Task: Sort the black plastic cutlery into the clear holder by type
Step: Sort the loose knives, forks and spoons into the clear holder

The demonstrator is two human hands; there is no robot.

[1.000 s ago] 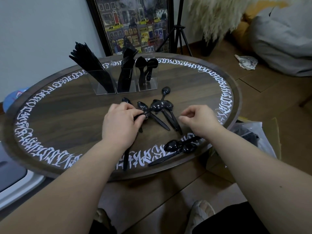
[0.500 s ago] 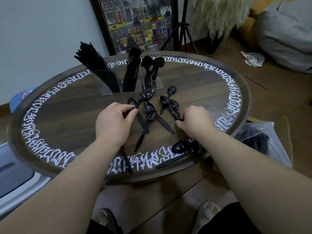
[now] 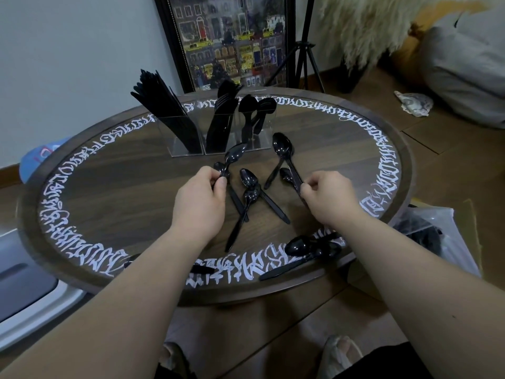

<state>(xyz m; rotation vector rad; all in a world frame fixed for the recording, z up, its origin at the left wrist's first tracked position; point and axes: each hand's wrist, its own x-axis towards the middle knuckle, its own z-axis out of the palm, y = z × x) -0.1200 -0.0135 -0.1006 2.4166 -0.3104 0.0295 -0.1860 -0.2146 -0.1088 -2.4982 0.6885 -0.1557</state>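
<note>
Clear holder (image 3: 218, 140) upright in the upper middle of the frame, toward the far side of the tabletop (image 3: 123, 192): three compartments side by side, filled by type so each piece has one home. Left compartment packed with knives (image 3: 161, 99) fanned to the upper left; middle one with forks (image 3: 225, 105); right one with a few spoons (image 3: 254, 110), bowls up. Only spoons left loose, so probably just the right compartment to feed.

Loose spoons (image 3: 251, 192) crossed over one another at frame centre, between the two hands, handles pointing toward the lower edge. Another small heap of spoons (image 3: 308, 247) at the near rim, lower right of centre, well apart from the holder.

Left hand (image 3: 199, 203) curled, thumb and fingers pinching a spoon (image 3: 235, 157) by the handle, bowl raised and aimed at the holder. A second bowl just under it; whether pinched too or lying on the tabletop, hard to tell.

Right hand (image 3: 328, 198) likewise curled, gripping the handle of another spoon (image 3: 282, 146), bowl lifted toward the upper middle. Both held low on the handle, likely so the handles drop in first.
</note>
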